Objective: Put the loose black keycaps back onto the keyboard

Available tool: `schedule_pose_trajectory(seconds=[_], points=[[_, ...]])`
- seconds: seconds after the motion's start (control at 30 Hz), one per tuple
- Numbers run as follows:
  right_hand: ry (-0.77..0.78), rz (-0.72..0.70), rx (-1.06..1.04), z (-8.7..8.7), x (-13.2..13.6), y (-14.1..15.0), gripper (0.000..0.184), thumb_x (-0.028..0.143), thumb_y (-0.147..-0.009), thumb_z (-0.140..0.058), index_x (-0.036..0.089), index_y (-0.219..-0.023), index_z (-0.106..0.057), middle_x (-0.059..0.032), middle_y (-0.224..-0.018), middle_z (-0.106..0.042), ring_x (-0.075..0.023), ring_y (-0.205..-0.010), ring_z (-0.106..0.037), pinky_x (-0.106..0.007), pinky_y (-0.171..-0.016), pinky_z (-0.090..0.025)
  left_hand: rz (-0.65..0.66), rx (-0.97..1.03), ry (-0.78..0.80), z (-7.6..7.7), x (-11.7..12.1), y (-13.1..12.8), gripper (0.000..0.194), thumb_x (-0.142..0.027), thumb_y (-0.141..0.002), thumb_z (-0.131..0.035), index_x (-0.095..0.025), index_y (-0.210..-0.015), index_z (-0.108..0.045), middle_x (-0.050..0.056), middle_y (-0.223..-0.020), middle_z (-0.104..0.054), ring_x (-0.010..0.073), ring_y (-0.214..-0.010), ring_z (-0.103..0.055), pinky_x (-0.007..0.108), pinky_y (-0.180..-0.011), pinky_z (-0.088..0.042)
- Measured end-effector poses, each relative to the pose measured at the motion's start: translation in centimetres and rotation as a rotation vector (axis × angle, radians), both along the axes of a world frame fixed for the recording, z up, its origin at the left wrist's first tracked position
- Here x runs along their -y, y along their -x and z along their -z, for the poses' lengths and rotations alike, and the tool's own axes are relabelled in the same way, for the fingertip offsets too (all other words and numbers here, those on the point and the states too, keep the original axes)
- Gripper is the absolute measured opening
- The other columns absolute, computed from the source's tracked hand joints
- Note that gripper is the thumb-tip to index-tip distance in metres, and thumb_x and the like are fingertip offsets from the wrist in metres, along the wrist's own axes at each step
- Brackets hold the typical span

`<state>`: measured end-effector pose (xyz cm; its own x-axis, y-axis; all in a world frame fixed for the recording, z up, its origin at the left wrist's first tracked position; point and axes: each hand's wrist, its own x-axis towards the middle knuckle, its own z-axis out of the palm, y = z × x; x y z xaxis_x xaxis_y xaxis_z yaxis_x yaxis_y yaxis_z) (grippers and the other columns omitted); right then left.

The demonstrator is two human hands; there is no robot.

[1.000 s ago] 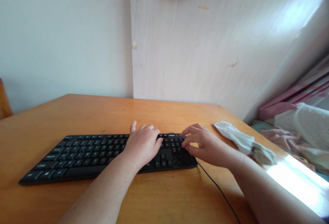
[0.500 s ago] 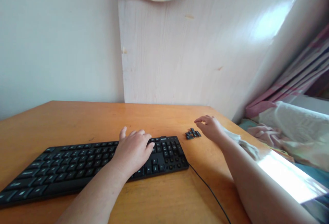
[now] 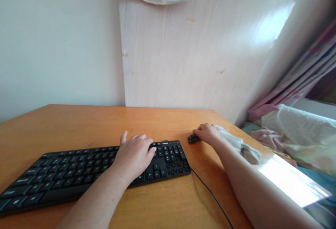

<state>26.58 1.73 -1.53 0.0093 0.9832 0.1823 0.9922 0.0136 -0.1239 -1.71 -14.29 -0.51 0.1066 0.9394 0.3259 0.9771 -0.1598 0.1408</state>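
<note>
A black keyboard (image 3: 65,173) lies on the wooden desk. My left hand (image 3: 135,153) rests over its right-centre part with the fingers spread, hiding the keys beneath. On the number pad, several bare key sockets (image 3: 178,167) show at the lower rows where keycaps are off. To the right of the keyboard is a small pile of loose black keycaps (image 3: 192,139). My right hand (image 3: 208,133) is at this pile, thumb and fingers bent together on its right side. The fingertips cover some keycaps, so exactly what lies between them is hidden.
The keyboard cable (image 3: 211,192) runs toward the front edge of the desk (image 3: 147,208). Crumpled white cloth or plastic (image 3: 231,139) lies behind my right forearm, beside a greyish bundle (image 3: 250,153). A wall (image 3: 157,64) rises behind the desk; bedding (image 3: 301,131) is at right.
My right hand has come down and left from above the desk onto the loose keycaps, and its fingers have closed in. My left hand stays on the keyboard. The view has shifted slightly.
</note>
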Motion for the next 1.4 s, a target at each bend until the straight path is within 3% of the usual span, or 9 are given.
schedule_pose_trajectory(seconds=[0.23,0.43,0.7,0.83,0.97,1.13,1.4], points=[[0.04,-0.002,-0.014,0.4,-0.4,0.5,0.032,0.047,-0.073,-0.058,0.022,-0.08,-0.077,-0.0134,-0.095,-0.071,-0.0326,-0.098,-0.058,-0.039,-0.077,-0.042,-0.003,-0.007,-0.024,0.4,0.0,0.1,0.026,-0.036,-0.091,-0.047,-0.025,-0.093,-0.07,0.006,-0.091,-0.067,0.0263,-0.094,-0.061,0.064,-0.107,-0.014],[-0.005,-0.025,-0.096,0.4,-0.6,0.2,0.027,0.043,-0.073,-0.059,0.021,-0.075,-0.074,-0.0104,-0.082,-0.071,-0.0258,-0.083,-0.061,-0.032,-0.067,-0.041,0.005,-0.001,-0.041,0.3,0.1,0.1,0.025,-0.036,-0.09,-0.048,-0.025,-0.093,-0.07,0.006,-0.092,-0.067,0.0265,-0.094,-0.061,0.065,-0.107,-0.014],[-0.085,-0.253,-0.349,-0.7,1.8,2.2,0.027,0.046,-0.079,-0.057,0.021,-0.075,-0.064,0.0014,-0.066,-0.062,-0.0126,-0.062,-0.053,-0.023,-0.054,-0.036,-0.006,0.054,-0.131,0.2,-0.2,0.1,0.024,-0.034,-0.09,-0.05,-0.024,-0.098,-0.071,0.007,-0.098,-0.069,0.0283,-0.099,-0.061,0.063,-0.107,-0.02],[0.089,-0.469,-0.794,-1.4,5.3,4.3,0.029,0.047,-0.077,-0.064,0.019,-0.082,-0.064,0.0023,-0.065,-0.058,-0.011,-0.057,-0.048,-0.024,-0.052,-0.036,0.098,0.269,-0.148,-0.5,-0.2,-0.6,0.028,-0.033,-0.092,-0.048,-0.021,-0.106,-0.069,0.007,-0.102,-0.07,0.0239,-0.098,-0.062,0.043,-0.096,-0.042],[0.286,-0.667,-1.071,-2.0,8.8,6.2,0.03,0.047,-0.076,-0.07,0.018,-0.084,-0.065,0.0013,-0.074,-0.061,-0.0107,-0.065,-0.05,-0.024,-0.061,-0.039,0.212,0.599,-0.073,-1.0,0.2,-1.9,0.026,-0.031,-0.09,-0.053,-0.023,-0.109,-0.068,0.005,-0.105,-0.071,0.0198,-0.096,-0.065,0.032,-0.088,-0.048],[0.392,-0.676,-1.217,-1.9,10.5,7.5,0.037,0.051,-0.07,-0.076,0.018,-0.08,-0.064,0.0003,-0.072,-0.061,-0.0114,-0.065,-0.049,-0.026,-0.059,-0.038,0.303,0.898,0.032,-1.3,0.6,-3.0,0.019,-0.027,-0.086,-0.057,-0.023,-0.1,-0.07,0.002,-0.093,-0.074,0.018,-0.085,-0.068,0.029,-0.081,-0.05],[0.458,-0.688,-1.355,-1.1,10.3,7.8,0.032,0.044,-0.069,-0.08,0.017,-0.076,-0.064,0.0013,-0.069,-0.061,-0.0098,-0.063,-0.048,-0.024,-0.057,-0.036,0.355,1.007,0.125,-1.0,0.4,-2.9,0.016,-0.025,-0.085,-0.057,-0.019,-0.095,-0.069,0.003,-0.088,-0.073,0.0166,-0.083,-0.066,0.028,-0.08,-0.049]])
